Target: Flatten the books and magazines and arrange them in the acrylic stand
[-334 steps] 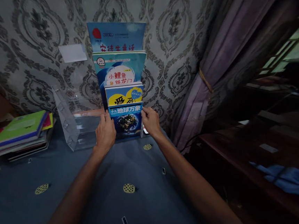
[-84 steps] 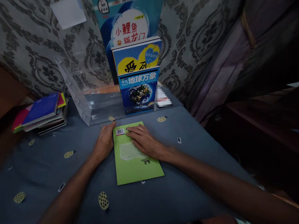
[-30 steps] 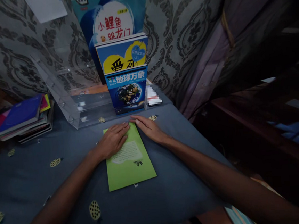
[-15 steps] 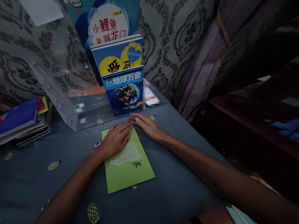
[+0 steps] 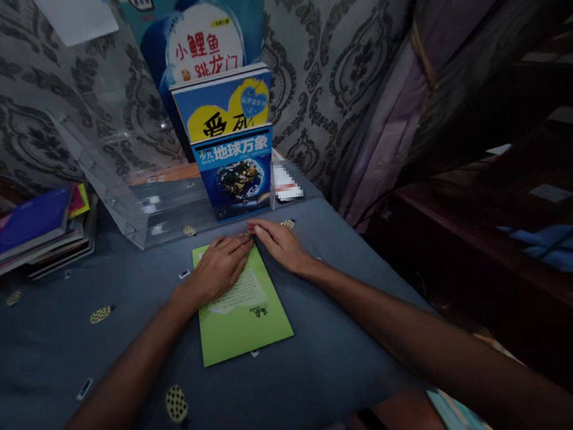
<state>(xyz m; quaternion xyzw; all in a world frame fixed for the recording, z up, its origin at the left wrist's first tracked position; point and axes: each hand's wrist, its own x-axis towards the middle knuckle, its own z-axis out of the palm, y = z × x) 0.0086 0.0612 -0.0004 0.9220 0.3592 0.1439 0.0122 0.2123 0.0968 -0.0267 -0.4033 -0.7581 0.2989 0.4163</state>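
Note:
A green book (image 5: pixel 246 332) lies flat on the cloth-covered table, with a pale text panel and a small dark drawing on its cover. My left hand (image 5: pixel 223 267) rests palm down across the upper part of it, fingers stretched out. At the book's top right corner is my right hand (image 5: pixel 282 245), its fingers extended and slightly curved, meeting the left fingertips. Whether the right fingertips grip the corner is hidden. Just behind my hands, a blue book with an earth picture (image 5: pixel 240 179) stands upright in a clear acrylic rack (image 5: pixel 131 215).
Behind the earth book stand a yellow and blue book (image 5: pixel 192 109) and a taller teal book (image 5: pixel 151 46). A stack of books (image 5: pixel 31 224) lies at the left. The table (image 5: pixel 330 365) drops off at the right, beside a tied curtain (image 5: pixel 384 133).
The view has shifted slightly. My right fingers look a little more curved at the book's corner; my left hand stays flat on the cover.

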